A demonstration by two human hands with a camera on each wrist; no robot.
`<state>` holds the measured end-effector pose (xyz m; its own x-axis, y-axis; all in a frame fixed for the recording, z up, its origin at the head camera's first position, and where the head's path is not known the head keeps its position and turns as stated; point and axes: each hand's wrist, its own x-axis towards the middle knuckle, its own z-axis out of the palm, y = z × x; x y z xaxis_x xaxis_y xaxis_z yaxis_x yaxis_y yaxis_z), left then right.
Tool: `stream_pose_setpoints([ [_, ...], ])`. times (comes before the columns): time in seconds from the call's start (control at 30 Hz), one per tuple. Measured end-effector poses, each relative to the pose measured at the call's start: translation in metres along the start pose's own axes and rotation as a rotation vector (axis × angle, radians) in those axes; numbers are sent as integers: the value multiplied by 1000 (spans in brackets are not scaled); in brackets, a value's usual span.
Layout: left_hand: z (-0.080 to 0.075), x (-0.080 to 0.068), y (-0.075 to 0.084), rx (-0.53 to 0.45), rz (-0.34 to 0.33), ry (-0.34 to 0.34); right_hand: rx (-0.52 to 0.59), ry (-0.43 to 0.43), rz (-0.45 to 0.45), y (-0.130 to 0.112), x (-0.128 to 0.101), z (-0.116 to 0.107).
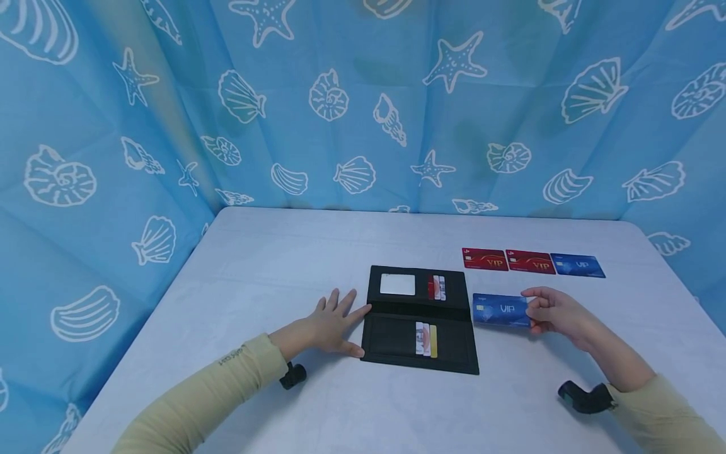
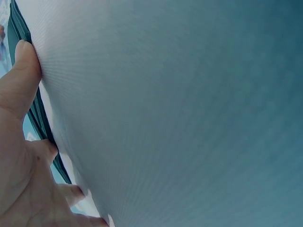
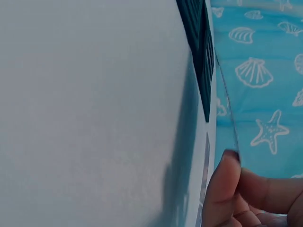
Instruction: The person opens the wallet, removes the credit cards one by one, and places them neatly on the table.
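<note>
An open black wallet [image 1: 420, 321] lies flat on the table, several cards tucked in its slots. My left hand [image 1: 331, 325] rests with spread, straight fingers against the wallet's left edge; the left wrist view shows my thumb touching the wallet edge [image 2: 35, 111]. My right hand [image 1: 553, 312] pinches a blue VIP card [image 1: 500, 310] just right of the wallet, a little above the table. The right wrist view shows that card edge-on [image 3: 227, 101] above my fingertips [image 3: 225, 182], with the wallet [image 3: 199, 47] beyond.
Two red VIP cards [image 1: 484, 259] [image 1: 530, 261] and another blue card [image 1: 577, 265] lie in a row behind my right hand. The white table [image 1: 272, 265] is enclosed by a blue shell-patterned curtain [image 1: 363, 101]. Wrist-worn cameras [image 1: 584, 398] sit on both forearms.
</note>
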<state>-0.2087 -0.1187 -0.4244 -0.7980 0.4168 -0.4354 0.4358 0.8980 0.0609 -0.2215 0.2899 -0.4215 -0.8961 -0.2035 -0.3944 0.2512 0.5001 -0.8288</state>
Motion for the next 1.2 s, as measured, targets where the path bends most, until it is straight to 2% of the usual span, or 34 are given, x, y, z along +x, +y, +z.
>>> stream_pose_setpoints([
  [0.33, 3, 2, 0, 3, -14, -2, -52, 40, 9, -4, 22, -9],
  [0.73, 5, 4, 0, 3, -10, -3, -96, 117, 38, -7, 42, -8],
  [1.2, 2, 2, -1, 10, -12, -1, -197, 208, 69, -13, 51, 0],
])
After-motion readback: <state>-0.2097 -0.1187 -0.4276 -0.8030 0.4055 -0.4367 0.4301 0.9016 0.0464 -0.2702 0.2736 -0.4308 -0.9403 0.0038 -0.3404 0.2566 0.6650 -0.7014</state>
